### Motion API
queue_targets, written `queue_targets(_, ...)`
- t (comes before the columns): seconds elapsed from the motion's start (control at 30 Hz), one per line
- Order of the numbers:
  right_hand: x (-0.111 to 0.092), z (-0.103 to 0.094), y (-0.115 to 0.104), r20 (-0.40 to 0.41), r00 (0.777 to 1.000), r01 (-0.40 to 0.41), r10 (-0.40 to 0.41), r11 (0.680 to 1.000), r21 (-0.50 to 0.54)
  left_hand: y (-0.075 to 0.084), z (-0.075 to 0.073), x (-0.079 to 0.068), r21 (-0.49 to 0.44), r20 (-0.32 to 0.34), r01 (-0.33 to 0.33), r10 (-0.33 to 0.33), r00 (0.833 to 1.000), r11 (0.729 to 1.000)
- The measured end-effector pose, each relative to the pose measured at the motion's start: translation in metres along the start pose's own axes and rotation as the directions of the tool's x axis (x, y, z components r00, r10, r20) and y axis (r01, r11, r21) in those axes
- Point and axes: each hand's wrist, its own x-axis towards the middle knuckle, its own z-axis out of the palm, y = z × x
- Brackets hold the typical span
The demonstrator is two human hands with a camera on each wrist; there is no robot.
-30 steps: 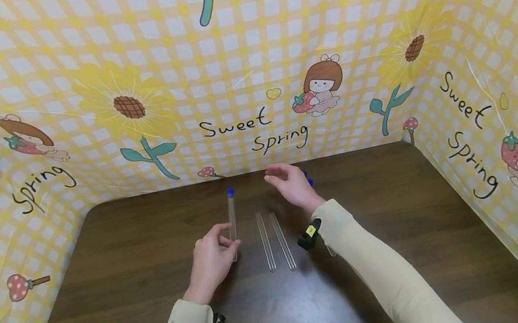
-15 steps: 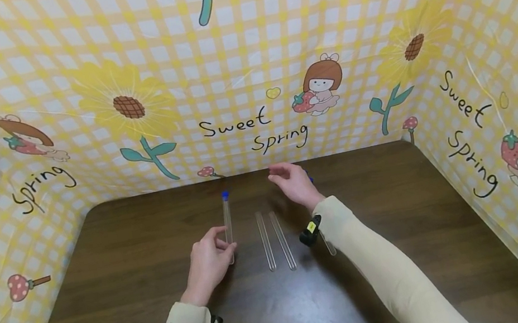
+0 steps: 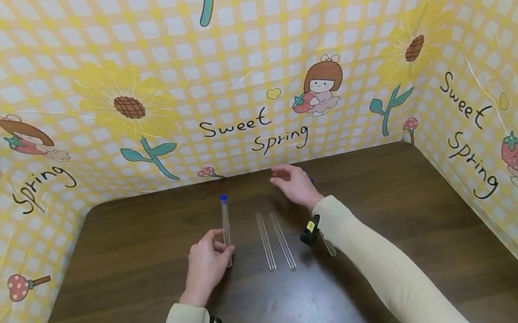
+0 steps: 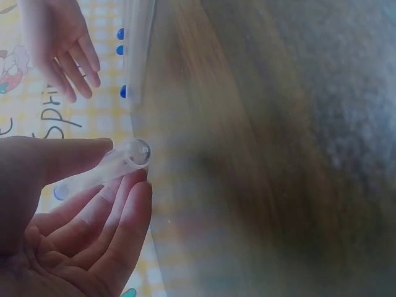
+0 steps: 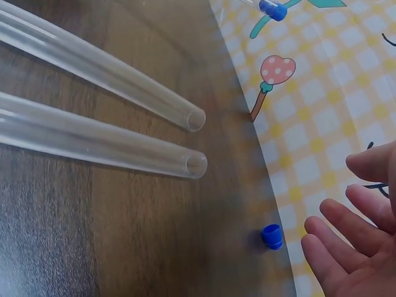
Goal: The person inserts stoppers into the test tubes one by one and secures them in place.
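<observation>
The left grip (image 3: 206,261) pinches a blue-capped tube (image 3: 226,220), seemingly empty; the right grip (image 3: 296,185) is relaxed near two open-mouthed tubes (image 5: 93,138).

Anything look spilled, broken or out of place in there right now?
Nothing looks spilled or broken. Mildly odd: a loose blue cap sits near the back edge of the table, while two tubes lie uncapped. The left hand holds a capped tube.
</observation>
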Motion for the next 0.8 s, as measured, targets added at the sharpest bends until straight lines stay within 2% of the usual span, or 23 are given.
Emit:
queue_targets(0.2,0.002,0.0,0.002,0.006,1.0,-0.021,0.021,0.999,-0.033,-0.005,-0.001,0.001,0.025,-0.003,-0.002,0.003,1.0,1.0)
queue_targets(0.47,0.008,0.001,0.007,0.018,1.0,-0.015,0.017,0.993,-0.114,-0.009,-0.006,0.004,0.054,0.032,0.056,-0.058,0.998,0.997)
queue_targets(0.8,0.014,0.005,0.014,0.033,0.999,-0.016,0.023,0.981,-0.195,-0.016,-0.01,0.005,0.075,0.056,0.066,-0.07,0.996,0.995)
